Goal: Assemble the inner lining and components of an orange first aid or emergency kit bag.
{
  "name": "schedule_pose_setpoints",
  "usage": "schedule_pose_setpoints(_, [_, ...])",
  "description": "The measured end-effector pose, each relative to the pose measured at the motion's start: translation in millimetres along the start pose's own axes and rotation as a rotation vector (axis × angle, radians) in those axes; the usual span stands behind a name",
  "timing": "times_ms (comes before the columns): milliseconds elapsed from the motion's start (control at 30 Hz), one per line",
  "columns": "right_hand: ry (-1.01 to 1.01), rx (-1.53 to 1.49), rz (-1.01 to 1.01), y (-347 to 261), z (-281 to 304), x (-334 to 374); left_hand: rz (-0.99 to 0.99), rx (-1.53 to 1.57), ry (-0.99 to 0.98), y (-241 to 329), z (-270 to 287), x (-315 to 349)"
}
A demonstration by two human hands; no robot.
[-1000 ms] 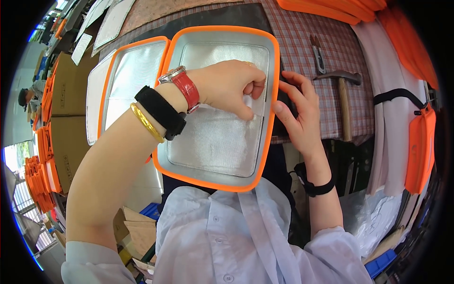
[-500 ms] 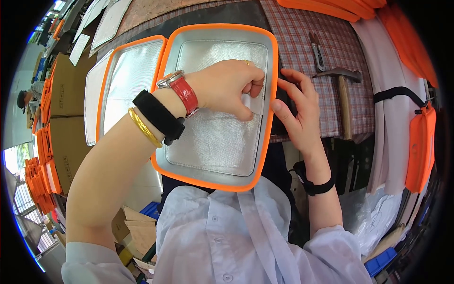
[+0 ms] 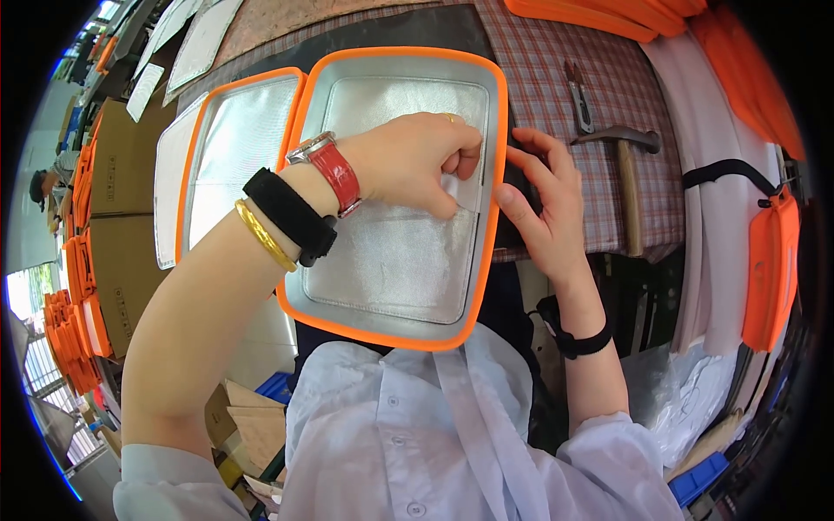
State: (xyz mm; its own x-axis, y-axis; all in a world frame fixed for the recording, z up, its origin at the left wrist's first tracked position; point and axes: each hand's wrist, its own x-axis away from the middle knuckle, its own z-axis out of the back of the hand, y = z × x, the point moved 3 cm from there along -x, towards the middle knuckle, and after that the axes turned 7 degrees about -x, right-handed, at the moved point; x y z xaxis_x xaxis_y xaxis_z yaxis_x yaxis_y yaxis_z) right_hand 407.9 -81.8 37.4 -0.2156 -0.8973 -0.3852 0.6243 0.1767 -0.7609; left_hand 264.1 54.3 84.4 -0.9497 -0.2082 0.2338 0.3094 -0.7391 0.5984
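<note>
An insulated bag [image 3: 382,269] with silver lining and orange edging lies unzipped in front of me. Its lid [image 3: 239,148] is folded out to the left. Inside the bag, my left hand [image 3: 426,165] reaches across to the right inner wall, fingers curled and thumb lower down on the lining; anything between the fingertips is hidden. My right hand [image 3: 552,200] is outside that same wall, its fingers spread and bent a little, the thumb tip at the orange rim. A dark seam runs along the lining beside the left fingertips.
A hammer [image 3: 630,191] and a utility knife [image 3: 578,97] lie on the checked cloth [image 3: 539,52] to the right. Orange pieces [image 3: 599,17] are stacked at the far right. Cardboard boxes [image 3: 130,165] stand left, and a person [image 3: 56,178] is beyond them.
Both hands and the bag hold nearly the same pose. The whole view has shifted very slightly, and the left thumb sits a touch higher.
</note>
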Motion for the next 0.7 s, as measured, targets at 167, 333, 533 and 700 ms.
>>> schedule_pose_setpoints(167, [-0.002, -0.015, -0.011, -0.2, 0.6, 0.5, -0.009, 0.044, 0.012, 0.1, -2.3, 0.1])
schedule_pose_setpoints(333, [-0.007, 0.000, -0.013, 0.2, -0.3, 0.6, 0.000, -0.026, -0.012, 0.3, -0.1, -1.3])
schedule_pose_setpoints(533, [-0.007, -0.004, -0.017, -0.1, 0.5, 0.7, -0.050, -0.021, 0.025, 0.3, -0.8, 0.5])
schedule_pose_setpoints(700, [-0.010, -0.020, -0.022, 1.3, -0.7, 0.3, -0.001, 0.027, -0.018, -4.1, -0.3, -1.8])
